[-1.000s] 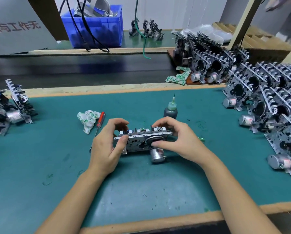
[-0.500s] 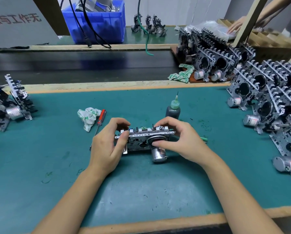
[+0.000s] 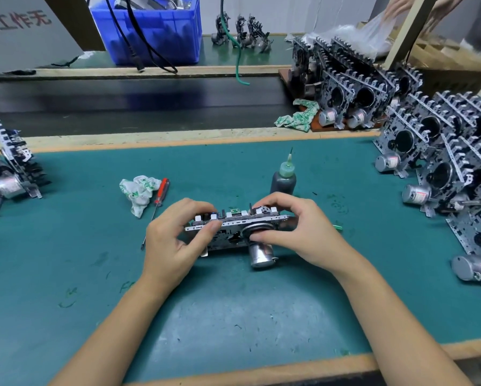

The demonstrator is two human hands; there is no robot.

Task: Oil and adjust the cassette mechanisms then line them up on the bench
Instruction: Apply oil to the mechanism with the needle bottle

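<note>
Cassette mechanism point(image 3: 233, 229) held just above the worktop point(image 3: 233, 316) at centre, long axis left-right. Left hand point(image 3: 172, 240) pinches the left end, right hand point(image 3: 297, 232) clamps the right end by the motor point(image 3: 260, 254). Oil bottle point(image 3: 283, 181) just behind, nearer right hand. Lined-up mechanisms point(image 3: 442, 168) far right.

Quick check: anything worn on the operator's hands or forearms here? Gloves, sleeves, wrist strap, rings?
Nothing visible. The left hand and right hand are bare, with no gloves, and no rings on the fingers that show. Both forearms are uncovered as far as the bottom of the frame: no sleeves, watch, wristband or anti-static strap, and no cable attached to either wrist.
</note>
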